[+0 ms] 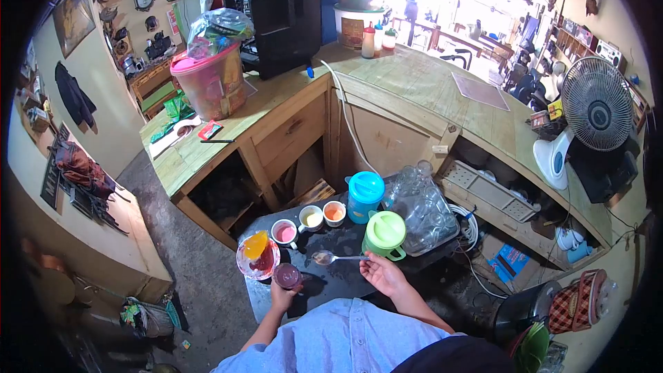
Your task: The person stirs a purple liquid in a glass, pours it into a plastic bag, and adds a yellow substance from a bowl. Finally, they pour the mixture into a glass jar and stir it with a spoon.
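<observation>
My left hand [281,297] is wrapped around a glass [286,276] with a purple-brown content. In my right hand [384,277] is a metal spoon [336,258], its bowl end pointing left with a little of something in it. Left of the glass sits a bowl [243,268] smeared with red and pink, with an orange-yellow piece [255,245] resting in it. Behind stand three white cups: one with pink content [284,233], one pale yellow [312,218], one orange [334,214]. A green lidded pitcher [385,235] and a blue lidded pitcher [364,197] are beyond the spoon.
Clear glassware in plastic [423,217] lies right of the pitchers on the dark low table [331,287]. A wooden counter [283,121] wraps around behind, bearing a pink-lidded bucket [210,86], a black speaker [273,17] and a fan [595,107]. White cable [472,224] hangs at right.
</observation>
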The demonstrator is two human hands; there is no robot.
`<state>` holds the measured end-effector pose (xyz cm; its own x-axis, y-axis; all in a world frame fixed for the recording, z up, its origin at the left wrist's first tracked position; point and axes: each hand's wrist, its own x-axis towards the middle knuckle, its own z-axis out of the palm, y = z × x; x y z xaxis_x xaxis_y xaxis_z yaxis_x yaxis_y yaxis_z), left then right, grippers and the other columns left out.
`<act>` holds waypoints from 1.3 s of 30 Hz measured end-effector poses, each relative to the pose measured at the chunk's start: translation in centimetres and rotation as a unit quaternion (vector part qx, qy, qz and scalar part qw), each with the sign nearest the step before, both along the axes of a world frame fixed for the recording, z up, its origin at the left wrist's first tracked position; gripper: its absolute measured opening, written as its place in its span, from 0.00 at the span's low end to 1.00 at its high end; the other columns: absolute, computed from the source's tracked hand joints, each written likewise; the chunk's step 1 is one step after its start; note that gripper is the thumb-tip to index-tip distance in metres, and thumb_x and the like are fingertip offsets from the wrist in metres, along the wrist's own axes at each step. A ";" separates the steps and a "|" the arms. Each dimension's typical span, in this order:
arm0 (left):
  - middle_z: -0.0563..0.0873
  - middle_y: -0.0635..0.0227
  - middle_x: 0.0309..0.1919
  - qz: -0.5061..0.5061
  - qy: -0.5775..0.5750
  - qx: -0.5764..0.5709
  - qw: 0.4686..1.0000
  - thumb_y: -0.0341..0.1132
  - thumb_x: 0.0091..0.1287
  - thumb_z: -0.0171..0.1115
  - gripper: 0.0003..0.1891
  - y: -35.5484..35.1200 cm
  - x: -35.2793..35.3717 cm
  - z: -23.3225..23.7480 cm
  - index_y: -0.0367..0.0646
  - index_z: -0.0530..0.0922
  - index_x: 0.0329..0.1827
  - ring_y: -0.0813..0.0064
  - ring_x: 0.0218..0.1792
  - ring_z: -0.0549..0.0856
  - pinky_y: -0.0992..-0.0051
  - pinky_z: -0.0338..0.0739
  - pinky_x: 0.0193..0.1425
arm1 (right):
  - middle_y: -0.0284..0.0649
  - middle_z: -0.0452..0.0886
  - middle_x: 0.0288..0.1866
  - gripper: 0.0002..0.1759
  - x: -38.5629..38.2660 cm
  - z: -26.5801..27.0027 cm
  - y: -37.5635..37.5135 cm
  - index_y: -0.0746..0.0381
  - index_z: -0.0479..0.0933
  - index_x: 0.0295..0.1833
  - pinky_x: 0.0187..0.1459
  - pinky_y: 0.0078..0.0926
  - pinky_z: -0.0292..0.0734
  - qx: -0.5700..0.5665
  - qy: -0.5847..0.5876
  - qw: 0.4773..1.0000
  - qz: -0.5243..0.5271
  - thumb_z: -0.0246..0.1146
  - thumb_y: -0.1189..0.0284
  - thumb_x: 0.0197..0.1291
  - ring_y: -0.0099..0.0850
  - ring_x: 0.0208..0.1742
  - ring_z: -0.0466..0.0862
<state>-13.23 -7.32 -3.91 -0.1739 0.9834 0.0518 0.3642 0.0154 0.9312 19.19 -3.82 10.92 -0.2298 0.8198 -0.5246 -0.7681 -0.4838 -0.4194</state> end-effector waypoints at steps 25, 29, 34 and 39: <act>0.83 0.50 0.52 -0.418 0.522 -0.322 0.670 0.37 0.56 0.60 0.19 5.4 4.2 13.8 0.39 0.81 0.50 0.52 0.53 0.83 0.58 0.78 0.55 | 0.41 0.80 0.44 0.13 12.3 1.3 -1.4 0.67 0.77 0.53 0.55 0.27 0.80 -0.015 0.185 0.973 -0.138 0.59 0.83 0.63 0.31 0.48 0.82; 0.85 0.52 0.44 -0.369 0.409 -0.184 0.814 0.31 0.58 0.58 0.15 11.5 13.6 23.5 0.40 0.79 0.48 0.52 0.48 0.83 0.59 0.77 0.53 | 0.40 0.80 0.44 0.14 15.4 1.6 -1.0 0.66 0.77 0.53 0.54 0.26 0.80 -0.022 0.149 0.972 -0.181 0.58 0.85 0.62 0.31 0.48 0.82; 0.81 0.56 0.50 -0.445 0.297 0.085 0.841 0.38 0.59 0.65 0.21 17.1 26.6 30.0 0.42 0.73 0.54 0.53 0.54 0.80 0.60 0.75 0.57 | 0.39 0.80 0.44 0.15 20.7 0.4 -1.1 0.67 0.77 0.53 0.53 0.24 0.80 -0.024 0.206 0.962 -0.177 0.57 0.87 0.61 0.29 0.46 0.81; 0.78 0.55 0.57 -0.463 0.355 0.095 0.807 0.44 0.56 0.69 0.32 25.5 39.1 24.7 0.44 0.70 0.63 0.53 0.61 0.75 0.57 0.72 0.63 | 0.40 0.79 0.41 0.12 24.9 1.1 -1.6 0.66 0.77 0.47 0.53 0.25 0.80 -0.063 0.234 0.946 -0.214 0.58 0.88 0.59 0.31 0.45 0.81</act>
<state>25.84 18.13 20.81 0.7698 0.6380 -0.0196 0.5805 -0.6871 0.4370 44.04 -5.37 11.98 -0.1221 0.8278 -0.5476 -0.9924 -0.1093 0.0561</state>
